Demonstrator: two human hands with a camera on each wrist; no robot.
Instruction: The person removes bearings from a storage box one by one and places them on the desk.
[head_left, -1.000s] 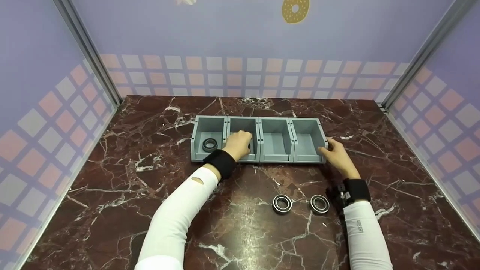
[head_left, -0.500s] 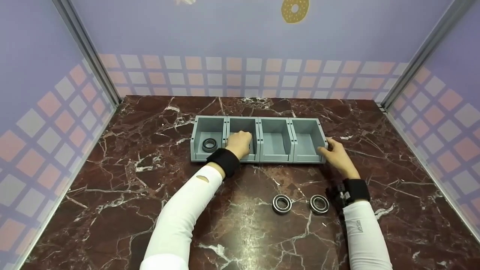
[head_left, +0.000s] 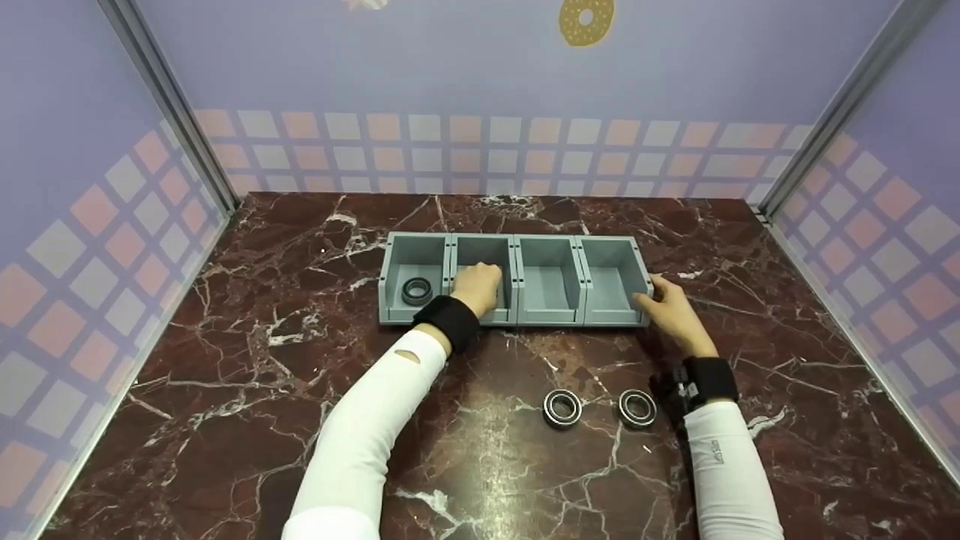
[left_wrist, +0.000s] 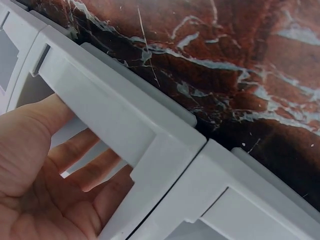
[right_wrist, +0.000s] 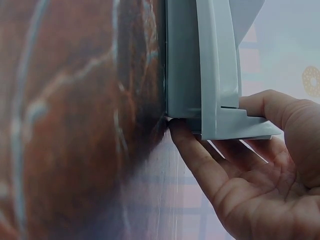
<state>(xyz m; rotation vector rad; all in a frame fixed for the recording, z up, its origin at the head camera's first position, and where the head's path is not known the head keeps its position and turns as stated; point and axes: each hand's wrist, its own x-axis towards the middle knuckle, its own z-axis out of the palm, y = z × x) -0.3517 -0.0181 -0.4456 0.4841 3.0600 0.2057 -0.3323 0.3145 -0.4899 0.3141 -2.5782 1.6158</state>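
A row of grey storage bins (head_left: 551,319) stands on the table, joined side by side. My left hand (head_left: 478,289) reaches down into the second bin from the left. In the left wrist view, the thumb and fingers (left_wrist: 80,150) pass behind the bin's front lip; the fingertips are hidden, and I cannot tell whether they hold anything. My right hand (head_left: 671,311) grips the right end wall of the row, thumb on the inside and fingers along the outside. A dark bearing (head_left: 417,291) lies in the leftmost bin.
Two bearings with bright metal rings, one bearing (head_left: 562,409) left of the other bearing (head_left: 637,409), lie on the dark red marbled table (head_left: 225,390) in front of the row. Patterned panels (head_left: 487,90) enclose the back and sides.
The left forearm has swung slightly right while its hand stays in the second bin. The right hand keeps its grip on the end wall. The bearings on the table have not moved.
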